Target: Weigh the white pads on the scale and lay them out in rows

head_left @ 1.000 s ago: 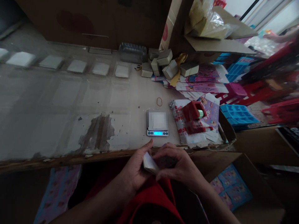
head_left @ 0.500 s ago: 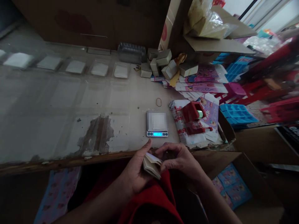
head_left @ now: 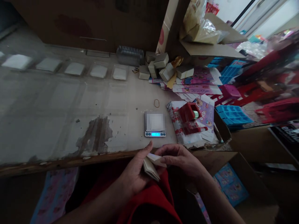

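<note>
Holding a stack (head_left: 150, 169) of folded white paper in the left hand (head_left: 135, 174), thumb up along its far side and fingers closed around it, just off the near edge of the table (head_left: 123, 102). Pinching the raised top sheet (head_left: 156, 159) at its right side with the thumb and fingers of the right hand (head_left: 183, 159), narrow and nearly closed. Have the scale (head_left: 147, 135) just beyond the hands on the table, its display lit blue, with a pale load (head_left: 155, 120) on its plate, too blurred to name. See a rubber band (head_left: 156, 103) just past the scale and, to the right, a red tape dispenser (head_left: 187, 112) lying on a printed bag (head_left: 173, 113). Find white stacks (head_left: 74, 68) in a row at the far left, a clear tray (head_left: 130, 56) at the row's right end, then small boxes (head_left: 161, 60) piled near printed cartons (head_left: 198, 88). Notice blue packs (head_left: 233, 183) in an open box (head_left: 258, 189) at the near right, below table level.
</note>
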A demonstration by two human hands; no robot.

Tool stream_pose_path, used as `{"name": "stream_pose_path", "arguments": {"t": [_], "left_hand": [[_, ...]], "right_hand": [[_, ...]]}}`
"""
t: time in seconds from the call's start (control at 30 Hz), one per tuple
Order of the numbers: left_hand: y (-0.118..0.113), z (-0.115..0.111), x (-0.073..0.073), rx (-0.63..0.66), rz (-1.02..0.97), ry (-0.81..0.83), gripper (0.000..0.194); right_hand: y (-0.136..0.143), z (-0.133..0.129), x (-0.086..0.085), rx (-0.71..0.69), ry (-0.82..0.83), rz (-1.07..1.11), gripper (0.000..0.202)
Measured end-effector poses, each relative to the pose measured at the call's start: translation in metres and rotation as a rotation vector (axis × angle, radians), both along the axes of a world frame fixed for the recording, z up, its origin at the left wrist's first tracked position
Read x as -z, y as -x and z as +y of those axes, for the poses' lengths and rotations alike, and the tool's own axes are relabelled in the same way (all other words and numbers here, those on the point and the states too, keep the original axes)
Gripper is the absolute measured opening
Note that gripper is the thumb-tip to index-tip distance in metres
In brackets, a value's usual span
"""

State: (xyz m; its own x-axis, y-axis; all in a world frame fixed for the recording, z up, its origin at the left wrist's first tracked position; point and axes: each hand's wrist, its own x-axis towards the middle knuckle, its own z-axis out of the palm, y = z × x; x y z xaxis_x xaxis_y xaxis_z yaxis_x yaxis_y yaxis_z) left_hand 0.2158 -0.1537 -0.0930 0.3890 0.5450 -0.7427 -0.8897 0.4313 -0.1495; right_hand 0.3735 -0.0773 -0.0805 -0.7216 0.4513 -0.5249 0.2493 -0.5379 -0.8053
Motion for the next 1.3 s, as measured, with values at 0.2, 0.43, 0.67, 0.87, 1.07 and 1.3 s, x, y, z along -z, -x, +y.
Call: {"name": "stream_pose_path", "arguments": {"t": [0.2, 0.43, 0.67, 0.87, 1.07, 1.3], "left_hand": [[0.000, -0.004, 0.000, -0.038, -0.011, -0.006, 0.030], [0.001, -0.004, -0.011, -0.063, -0.019, -0.013, 0.030], [0.004, -0.006, -0.003, -0.064, 0.018, 0.063, 0.035], [0.007, -0.005, 0.002, -0.028, 0.082, 0.112, 0.032], [0.015, -0.002, 0.002, -0.060, 0.070, 0.131, 0.028], [0.016, 0.001, -0.002, -0.084, 0.031, 0.090, 0.025]], "right_hand": [[0.002, -0.007, -0.001, 0.071, -0.274, -0.097, 0.027], [0.013, -0.019, 0.002, 0.089, -0.889, -0.301, 0.016], [0.012, -0.005, 0.010, 0.125, -0.966, -0.401, 0.022], [0.025, 0.054, 0.020, 0.409, -1.442, -0.498, 0.023], [0.033, 0.063, 0.066, -0.078, -1.948, -0.400, 0.036], [0.016, 0.050, 0.062, 0.100, -1.809, -0.399, 0.031]]}}
